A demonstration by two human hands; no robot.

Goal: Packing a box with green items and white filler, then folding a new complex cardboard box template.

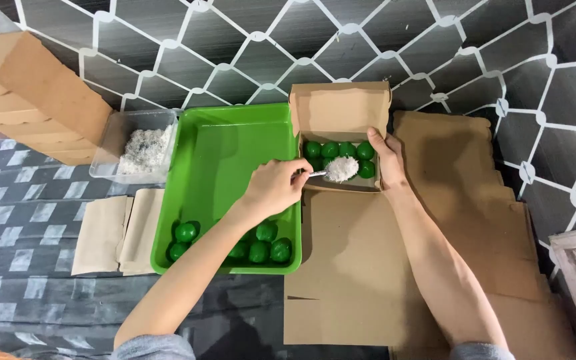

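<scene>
At the centre of the surface [55, 313] stood a small open cardboard box [341, 110], its lid folded back and upright. It contained a row of green balls [339, 149] along the far wall, with further balls partly covered by a heap of white shreds [342, 169]. The left hand [276, 188] was closed around the handle of a spoon [317, 174], whose bowl lay under the white heap inside the box. The right hand [388, 159] gripped the right wall of the box, thumb inside and fingers outside.

Just left of the box sat a green tray [235, 133]. It held several green balls [261, 248] gathered at the near edge; the far part was bare. Left of the tray stood a clear tub [128, 127] partly filled with white shreds [145, 148]. Flat cardboard sheets [348, 267] lay under and right of the box. Folded cartons [118, 233] lay left of the tray, and a stack of cartons [35, 93] stood at the far left.
</scene>
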